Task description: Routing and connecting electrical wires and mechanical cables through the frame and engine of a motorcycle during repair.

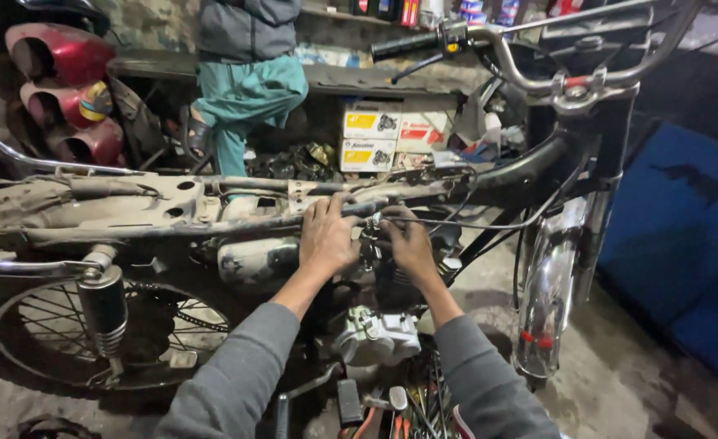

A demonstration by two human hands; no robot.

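A stripped motorcycle stands side-on, its dusty bare frame (131, 207) running left to right. My left hand (326, 236) rests on the frame's underside just above the engine, fingers curled over the tube. My right hand (407, 244) is beside it, fingers closed around a small metal part (371, 232) at the top of the engine, where a thin cable (472, 221) runs off to the right. The silver engine block (375, 333) sits directly below both hands. What my right fingers pinch is mostly hidden.
Rear wheel (91, 333) and shock absorber (103, 309) at left, front fork and chrome fender (550, 284) at right, handlebar (521, 57) above. A person in teal trousers (245, 93) sits behind. Red fuel tanks (62, 89) stacked at left, boxes (383, 134) behind, tools (407, 406) on the floor.
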